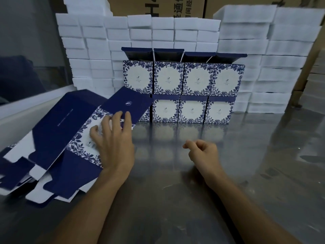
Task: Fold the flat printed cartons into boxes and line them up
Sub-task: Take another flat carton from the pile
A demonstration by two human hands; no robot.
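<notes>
Both bare forearms reach in from the near edge and angle toward the far side. The left hand [114,143] lies palm down at the left, further out than the other, its fingers spread and nearly straight, thumb splayed out to the left. The right hand [203,152] hangs to the right of centre, well apart from the left, its fingers loosely curled inward, thumb tip near the forefinger, holding nothing.
</notes>
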